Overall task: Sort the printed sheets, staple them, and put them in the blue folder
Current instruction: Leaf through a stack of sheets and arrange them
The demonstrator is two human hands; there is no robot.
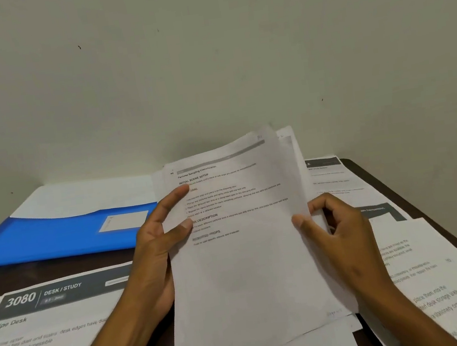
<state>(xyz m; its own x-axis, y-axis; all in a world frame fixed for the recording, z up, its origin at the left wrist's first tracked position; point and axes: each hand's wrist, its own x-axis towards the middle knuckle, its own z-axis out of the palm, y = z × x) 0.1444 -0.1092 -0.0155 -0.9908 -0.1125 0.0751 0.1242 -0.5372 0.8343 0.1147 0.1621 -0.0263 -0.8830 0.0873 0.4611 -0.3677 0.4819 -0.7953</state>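
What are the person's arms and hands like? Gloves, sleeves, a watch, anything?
Both are bare. The left hand and the right hand wear no gloves, and no rings show on the fingers. No watch or band shows at either wrist, and no sleeve reaches the visible forearms. The nails look short and unpainted.

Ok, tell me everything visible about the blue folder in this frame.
The blue folder lies flat on the dark desk at the far left, close to the wall. It looks like glossy plastic, with a pale rectangular label on its front near the right end. White paper shows above its curved upper edge. Its right end is hidden behind the left hand and the held sheets. Neither hand touches it.
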